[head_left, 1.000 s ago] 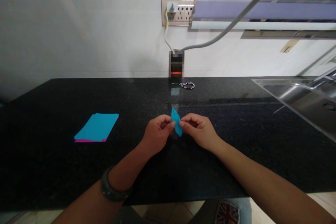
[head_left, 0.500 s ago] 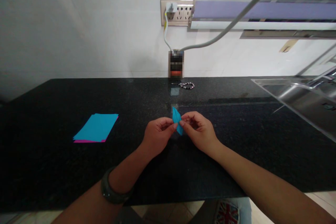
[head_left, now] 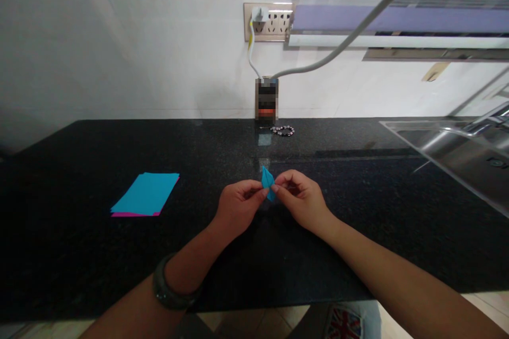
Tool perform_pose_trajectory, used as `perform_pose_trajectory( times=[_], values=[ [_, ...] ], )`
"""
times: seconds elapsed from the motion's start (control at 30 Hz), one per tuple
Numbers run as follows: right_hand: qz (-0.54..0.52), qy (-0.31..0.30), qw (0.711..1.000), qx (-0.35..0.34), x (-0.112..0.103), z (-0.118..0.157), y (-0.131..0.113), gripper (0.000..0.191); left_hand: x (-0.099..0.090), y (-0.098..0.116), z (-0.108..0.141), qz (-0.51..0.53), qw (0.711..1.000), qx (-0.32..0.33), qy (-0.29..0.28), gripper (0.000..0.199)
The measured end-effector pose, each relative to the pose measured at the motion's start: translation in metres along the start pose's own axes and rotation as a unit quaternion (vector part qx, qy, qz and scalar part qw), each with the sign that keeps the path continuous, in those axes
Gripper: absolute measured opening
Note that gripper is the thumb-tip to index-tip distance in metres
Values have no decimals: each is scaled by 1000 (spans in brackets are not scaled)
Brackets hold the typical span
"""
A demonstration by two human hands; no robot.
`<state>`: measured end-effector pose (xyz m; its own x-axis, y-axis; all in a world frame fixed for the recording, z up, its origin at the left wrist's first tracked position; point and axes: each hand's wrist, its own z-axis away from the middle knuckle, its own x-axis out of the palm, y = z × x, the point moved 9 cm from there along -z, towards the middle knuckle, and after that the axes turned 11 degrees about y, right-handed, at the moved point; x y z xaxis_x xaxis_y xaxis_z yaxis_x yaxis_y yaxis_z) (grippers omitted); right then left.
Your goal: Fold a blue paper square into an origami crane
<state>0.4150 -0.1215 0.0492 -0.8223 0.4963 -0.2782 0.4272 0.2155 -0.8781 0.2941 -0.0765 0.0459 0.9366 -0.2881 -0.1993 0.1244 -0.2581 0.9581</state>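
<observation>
A small piece of folded blue paper [head_left: 268, 177] is held up between both hands above the dark countertop. It is narrow, comes to a point at the top and shows a crease along its length. My left hand [head_left: 241, 206] pinches its left side between thumb and fingers. From the right, my right hand [head_left: 302, 197] pinches the opposite edge, thumb toward me. The fingertips of the two hands nearly meet, and they cover part of the paper's lower half.
A stack of blue and pink paper sheets [head_left: 147, 194] lies to the left on the black countertop [head_left: 191, 148]. At the back are a beaded bracelet [head_left: 283, 131] and a blurred-out dark box [head_left: 266, 99] with cables. A steel sink [head_left: 469, 151] is at the right.
The folded paper has turned slightly and looks shorter, its top point a little lower. Both hands keep their pinch in nearly the same place.
</observation>
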Motion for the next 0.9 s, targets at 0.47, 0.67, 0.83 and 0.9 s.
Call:
perform_pose_trajectory(
  times=[0.47,0.67,0.83,0.9],
  values=[
    [123,1,980,-157,1,4,-28,7,0,-2,1,-87,996,-9,0,24],
    [177,17,956,-234,1,10,-40,9,2,-8,3,-86,996,-12,-7,24],
    [237,-3,936,-259,6,12,-42,17,3,-10,4,-67,998,-11,-10,25],
    [253,-16,932,-259,8,12,-41,19,4,-9,5,-73,997,-1,-16,25]
  ],
)
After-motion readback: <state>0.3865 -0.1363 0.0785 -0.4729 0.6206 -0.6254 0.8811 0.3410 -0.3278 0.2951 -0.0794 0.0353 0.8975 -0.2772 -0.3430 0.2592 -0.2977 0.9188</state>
